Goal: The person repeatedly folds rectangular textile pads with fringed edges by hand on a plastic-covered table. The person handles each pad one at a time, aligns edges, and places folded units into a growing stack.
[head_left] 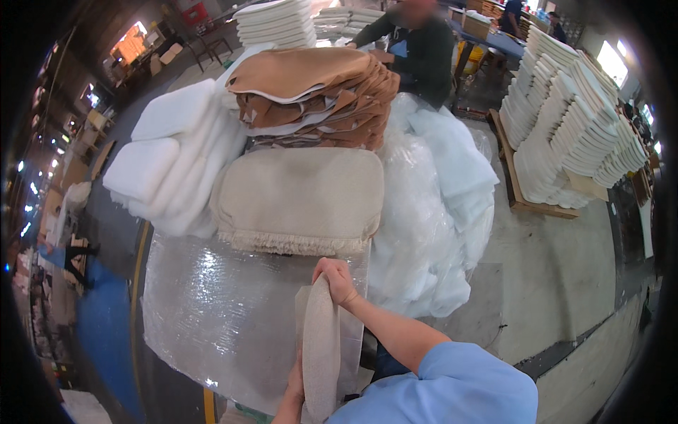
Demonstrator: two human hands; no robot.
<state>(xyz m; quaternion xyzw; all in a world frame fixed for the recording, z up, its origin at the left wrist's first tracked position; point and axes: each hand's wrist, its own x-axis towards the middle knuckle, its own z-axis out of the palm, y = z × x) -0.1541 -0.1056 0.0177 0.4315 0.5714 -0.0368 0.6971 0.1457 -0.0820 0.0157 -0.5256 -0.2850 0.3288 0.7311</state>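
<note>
My right hand grips the top edge of a beige fabric cushion cover held upright on its edge in front of me. My left hand holds the same cover lower down, near the bottom of the view, partly hidden behind it. Just beyond my hands, a finished beige cushion with a fringed front edge lies flat on the worktable. The table is wrapped in shiny clear plastic film.
A stack of tan fabric covers sits behind the cushion. White foam pads lie at left, loose white wadding at right. A person in a dark top works across the table. Stacked white cushions on pallets stand at right.
</note>
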